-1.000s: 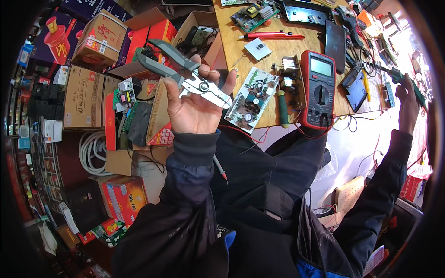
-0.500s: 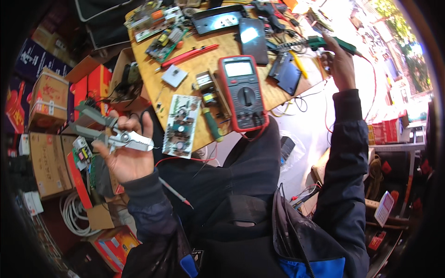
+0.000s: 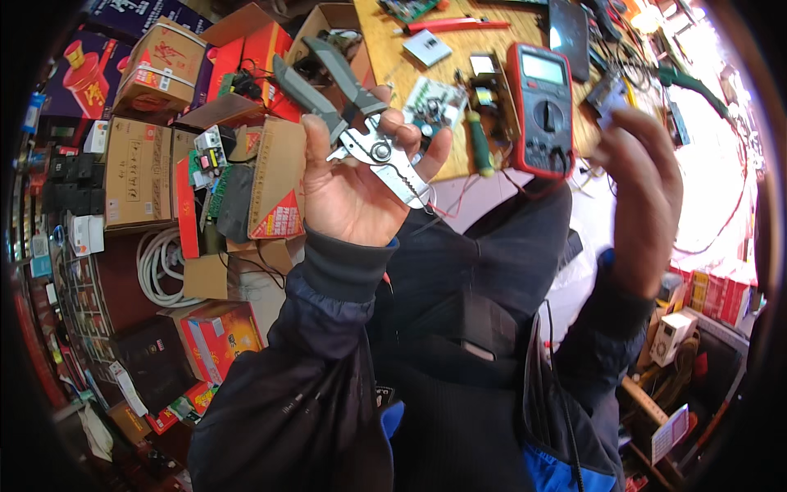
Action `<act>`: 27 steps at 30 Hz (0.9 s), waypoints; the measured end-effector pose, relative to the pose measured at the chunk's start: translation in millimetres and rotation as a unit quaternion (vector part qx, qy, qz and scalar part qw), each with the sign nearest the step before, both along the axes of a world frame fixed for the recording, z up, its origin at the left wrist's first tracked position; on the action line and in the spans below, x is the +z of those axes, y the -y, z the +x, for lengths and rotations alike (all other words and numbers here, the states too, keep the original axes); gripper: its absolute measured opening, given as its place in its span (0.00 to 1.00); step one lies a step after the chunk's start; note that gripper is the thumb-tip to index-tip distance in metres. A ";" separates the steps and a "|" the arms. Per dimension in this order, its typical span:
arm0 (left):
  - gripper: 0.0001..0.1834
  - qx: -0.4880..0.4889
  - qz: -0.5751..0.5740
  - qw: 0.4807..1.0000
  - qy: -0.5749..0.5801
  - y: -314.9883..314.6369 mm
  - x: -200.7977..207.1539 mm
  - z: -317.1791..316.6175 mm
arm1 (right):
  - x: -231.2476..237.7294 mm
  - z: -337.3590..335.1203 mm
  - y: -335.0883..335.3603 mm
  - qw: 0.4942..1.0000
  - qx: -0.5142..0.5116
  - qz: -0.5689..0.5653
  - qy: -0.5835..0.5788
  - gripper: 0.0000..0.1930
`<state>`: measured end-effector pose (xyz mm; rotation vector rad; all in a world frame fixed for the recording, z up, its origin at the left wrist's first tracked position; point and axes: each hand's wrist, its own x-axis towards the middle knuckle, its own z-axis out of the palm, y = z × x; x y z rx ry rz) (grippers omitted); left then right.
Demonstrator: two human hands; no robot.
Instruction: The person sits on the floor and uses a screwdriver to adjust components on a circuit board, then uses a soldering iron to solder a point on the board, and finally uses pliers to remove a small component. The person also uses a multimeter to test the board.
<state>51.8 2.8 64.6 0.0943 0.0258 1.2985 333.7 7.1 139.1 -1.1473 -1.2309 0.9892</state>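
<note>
My left hand [image 3: 348, 193] is raised over my lap, palm up, closed on a pair of wire strippers [image 3: 384, 152]. Their dark grey handles point up and left; the silver jaws slant down to the right. Blurred by motion, my right hand [image 3: 643, 184] hangs in the air right of the multimeter, fingers apart and holding nothing. Beyond it, a soldering iron [image 3: 695, 88] with a green handle lies at the bench's right side. The red-framed multimeter [image 3: 537, 127] lies between my hands on the wooden bench [image 3: 385, 37]. A circuit board [image 3: 436, 105] is partly hidden behind my left fingers.
A green-handled screwdriver [image 3: 479, 146] lies beside the multimeter. Farther back are a red pen-like tool [image 3: 455, 25] and a flat dark phone-like device [image 3: 568, 39]. Cardboard boxes [image 3: 138, 168] and a coiled white cable [image 3: 161, 266] crowd the left side.
My right hand has let go of the soldering iron and drawn back toward me. My left hand still holds the wire strippers, now more upright and nearer the bench. The view has swung left.
</note>
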 end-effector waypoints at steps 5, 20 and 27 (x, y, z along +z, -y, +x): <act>0.38 -0.089 -0.038 0.993 0.072 31.4 -6.6 23.4 | -13.8 -72.0 -22.6 0.977 0.199 -0.066 0.041 0.31; 0.41 -0.196 -0.085 0.971 0.106 98.3 -43.4 48.3 | -63.9 -87.2 24.3 0.887 0.317 -0.273 -0.195 0.19; 0.47 -0.235 -0.086 0.963 0.105 98.5 -49.0 55.6 | -71.2 -75.7 30.8 0.882 0.257 -0.336 -0.209 0.13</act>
